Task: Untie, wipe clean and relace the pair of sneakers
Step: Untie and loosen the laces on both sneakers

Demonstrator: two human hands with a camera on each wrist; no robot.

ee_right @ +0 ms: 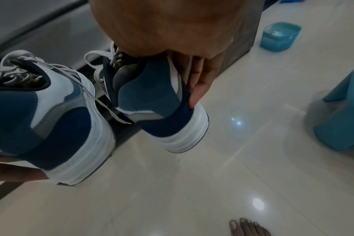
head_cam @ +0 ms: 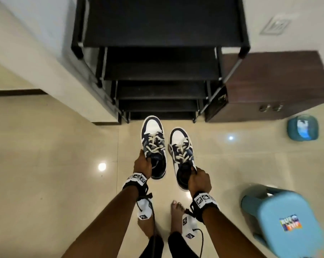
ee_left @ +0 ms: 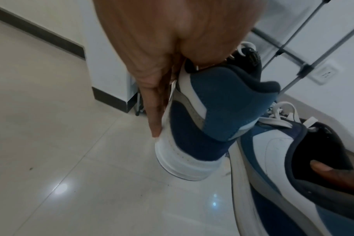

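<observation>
Glossy cream floor tiles (head_cam: pixel 45 164) throw back small ceiling-light spots. Straight ahead a black tiered rack (head_cam: pixel 161 71) stands against the white wall (head_cam: pixel 36 25), a dark wooden cabinet (head_cam: pixel 273 81) just beside it on the right. A dark skirting strip (ee_left: pixel 40 34) runs along the wall's foot.

We are holding a sneaker in each hand: the left hand (head_cam: pixel 141 165) is gripping the left sneaker (head_cam: pixel 153 144), the right hand (head_cam: pixel 199 180) the right sneaker (head_cam: pixel 182 151). Their blue panels are looking like matt, napped cloth, the white panels smooth, the laces (head_cam: pixel 154 139) flat and woven. Below the hands, the floor (head_cam: pixel 55 164) is gleaming as glossy cream tile. Ahead of the hands, the rack (head_cam: pixel 161 75) is showing matt black shelves on thin metal poles; right of the hands, the stool (head_cam: pixel 286 220) is showing smooth blue plastic.
</observation>
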